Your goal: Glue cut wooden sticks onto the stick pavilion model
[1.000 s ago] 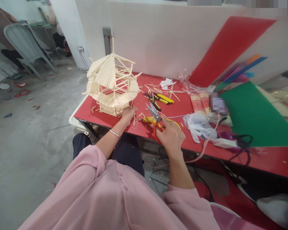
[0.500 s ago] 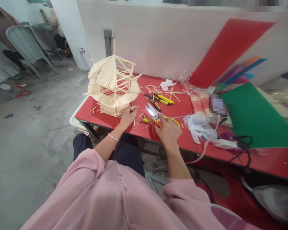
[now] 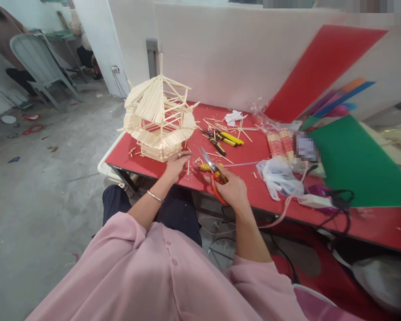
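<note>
My right hand (image 3: 232, 187) is closed on scissors (image 3: 207, 157) with orange-red handles, their metal blades pointing up and left over the table. Close to the base of a pagoda-like model (image 3: 160, 120) made of thin wooden sticks is my left hand (image 3: 176, 167). Its fingertips are drawn together in a pinch; whatever they hold is too small to make out. A yellow-handled tool (image 3: 205, 167) lies just behind the scissors. One loose stick (image 3: 188, 167) rests between my two hands.
Yellow-and-black pliers (image 3: 217, 145) and a yellow cutter (image 3: 232, 139) lie on the red table (image 3: 254, 116) among scattered sticks. To the right are bundled sticks (image 3: 280, 145), a plastic bag (image 3: 280, 176) and a green board (image 3: 364, 165). A chair (image 3: 36, 62) stands at far left.
My right hand has turned and shifted slightly down with the scissors, whose blades look narrower now. A yellow curve beside that hand no longer shows. My left hand stays by the model.
</note>
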Available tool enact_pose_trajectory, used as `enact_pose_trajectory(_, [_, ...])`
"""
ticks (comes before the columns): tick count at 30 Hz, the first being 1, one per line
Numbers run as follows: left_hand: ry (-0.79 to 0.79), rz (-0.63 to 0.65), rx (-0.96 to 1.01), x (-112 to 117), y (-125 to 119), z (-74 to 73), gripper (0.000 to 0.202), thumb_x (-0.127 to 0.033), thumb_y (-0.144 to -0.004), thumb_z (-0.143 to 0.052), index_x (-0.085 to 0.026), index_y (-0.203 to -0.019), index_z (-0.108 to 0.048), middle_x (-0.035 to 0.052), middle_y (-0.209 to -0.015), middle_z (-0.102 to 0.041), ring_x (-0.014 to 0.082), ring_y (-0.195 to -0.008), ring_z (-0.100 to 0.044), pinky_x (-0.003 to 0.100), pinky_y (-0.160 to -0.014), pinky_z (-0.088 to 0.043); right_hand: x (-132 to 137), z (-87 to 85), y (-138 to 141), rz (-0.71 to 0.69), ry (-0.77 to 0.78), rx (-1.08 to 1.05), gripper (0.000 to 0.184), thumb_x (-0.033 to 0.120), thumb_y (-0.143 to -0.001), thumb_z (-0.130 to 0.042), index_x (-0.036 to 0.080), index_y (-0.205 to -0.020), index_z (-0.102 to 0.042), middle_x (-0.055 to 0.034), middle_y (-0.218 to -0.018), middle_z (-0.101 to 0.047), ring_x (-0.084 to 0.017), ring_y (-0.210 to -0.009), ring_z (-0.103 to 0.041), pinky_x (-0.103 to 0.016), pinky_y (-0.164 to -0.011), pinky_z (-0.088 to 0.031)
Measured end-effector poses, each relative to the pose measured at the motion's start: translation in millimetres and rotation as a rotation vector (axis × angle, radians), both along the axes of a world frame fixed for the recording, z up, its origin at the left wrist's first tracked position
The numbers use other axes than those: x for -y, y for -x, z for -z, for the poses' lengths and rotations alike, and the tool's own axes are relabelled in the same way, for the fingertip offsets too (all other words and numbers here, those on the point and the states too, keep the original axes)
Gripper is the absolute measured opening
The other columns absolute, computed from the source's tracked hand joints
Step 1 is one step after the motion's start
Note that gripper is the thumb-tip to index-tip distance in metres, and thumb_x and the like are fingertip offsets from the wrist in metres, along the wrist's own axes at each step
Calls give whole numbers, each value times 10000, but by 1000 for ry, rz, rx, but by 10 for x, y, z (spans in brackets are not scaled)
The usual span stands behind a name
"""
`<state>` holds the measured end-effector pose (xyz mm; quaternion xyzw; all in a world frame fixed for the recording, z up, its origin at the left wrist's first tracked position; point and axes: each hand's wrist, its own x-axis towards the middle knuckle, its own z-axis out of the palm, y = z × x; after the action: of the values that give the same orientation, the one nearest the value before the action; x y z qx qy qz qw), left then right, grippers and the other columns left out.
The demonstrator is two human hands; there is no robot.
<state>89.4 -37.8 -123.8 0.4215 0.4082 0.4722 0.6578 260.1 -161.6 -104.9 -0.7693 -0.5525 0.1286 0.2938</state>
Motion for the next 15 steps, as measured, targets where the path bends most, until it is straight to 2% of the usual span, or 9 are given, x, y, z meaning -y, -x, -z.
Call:
enact_pose_trajectory(2, [107, 117, 110, 36, 51, -92, 119, -163, -756, -685, -153, -861, -740, -117, -438, -304, 49, -384, -250, 191, -425, -199, 14, 13, -11, -31, 4, -118, 649, 587, -730, -745, 313, -1314, -682, -38, -1160, -766, -268, -1051, -708, -388, -909, -550])
enact_pose_trajectory(4, [176, 213, 226, 64, 89, -180, 155, -144, -751, -672, -147, -896, -729, -129, -440, -247, 38, -364, -181, 188, -398, -134, 28, 32, -8, -51, 13, -233, 664, 571, -718, -758, 286, -1313, -686, -39, -1168, -764, -259, -1053, -709, -389, -943, -547])
enact_pose_trajectory(9, [224, 298, 323, 102, 121, -292, 217, -81, -725, -611, -137, -911, -706, -118, -426, -283, 37, -345, -201, 170, -379, -131, 56, 57, 23, -64, 1, -334, 666, 531, -692, -777, 237, -1285, -708, -53, -1175, -761, -263, -1052, -707, -391, -960, -542])
enact_pose_trajectory(15, [270, 278, 281, 128, 117, -324, 141, -109, -782, -617, -129, -889, -707, -114, -424, -282, 31, -340, -207, 170, -381, -120, 50, 96, 17, -28, -17, -288, 668, 544, -684, -785, 253, -1281, -711, -51, -1101, -779, -266, -1023, -715, -405, -937, -553])
